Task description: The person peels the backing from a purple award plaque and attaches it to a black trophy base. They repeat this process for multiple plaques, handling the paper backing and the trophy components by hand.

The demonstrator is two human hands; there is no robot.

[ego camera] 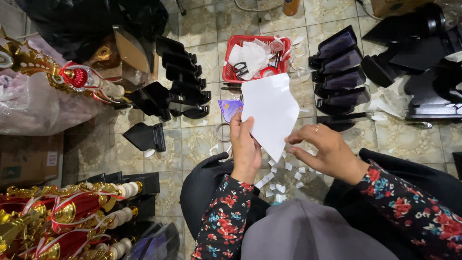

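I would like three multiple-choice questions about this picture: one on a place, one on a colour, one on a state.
1. Where are the scissors?
A. in the basket
B. on the lap
C. in the right hand

2. What colour is the basket?
A. blue
B. red
C. green

3. What is the left hand doing?
A. resting open on the floor
B. holding the white sheet
C. gripping a trophy

Answers:
1 A, the scissors lie inside the basket.
2 B, its rim is red.
3 B, the left hand pinches the white sheet; the right hand is at its edge.
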